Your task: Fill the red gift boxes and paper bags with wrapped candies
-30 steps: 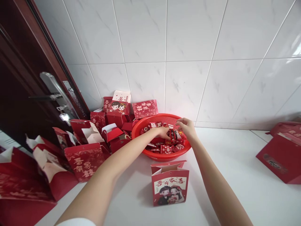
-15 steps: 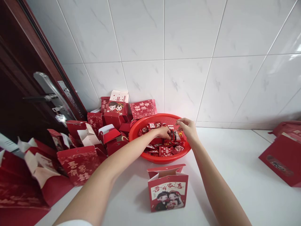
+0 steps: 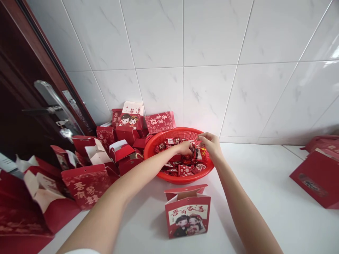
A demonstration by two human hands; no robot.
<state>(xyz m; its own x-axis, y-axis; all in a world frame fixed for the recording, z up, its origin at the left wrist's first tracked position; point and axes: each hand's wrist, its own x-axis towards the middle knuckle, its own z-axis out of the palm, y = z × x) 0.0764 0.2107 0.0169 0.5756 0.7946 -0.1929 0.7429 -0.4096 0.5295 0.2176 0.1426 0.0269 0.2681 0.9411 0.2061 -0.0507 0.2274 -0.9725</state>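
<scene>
An oval red plastic basket [image 3: 153, 146] stands against the tiled wall, with many red wrapped candies [image 3: 184, 170] in it. My left hand [image 3: 186, 148] reaches down among the candies with its fingers bent together; what it grips, if anything, is hidden. Over the basket's right side is my right hand [image 3: 209, 141], thumb and fingers curled close together, near a dark and red packet; what is between its fingertips is too small to tell. In front of the basket an open-topped red box [image 3: 188, 217] with a printed couple stands upright on the white surface.
Several red gift boxes [image 3: 87, 185], many with open flaps, crowd the left side up to the wall. A larger red box [image 3: 317, 178] and a red bag [image 3: 321, 143] lie at the right. A dark door with a metal handle [image 3: 50, 95] is at upper left.
The whole view has shifted slightly, so things sit a little further left. Both hands remain at the basket in nearly the same pose.
</scene>
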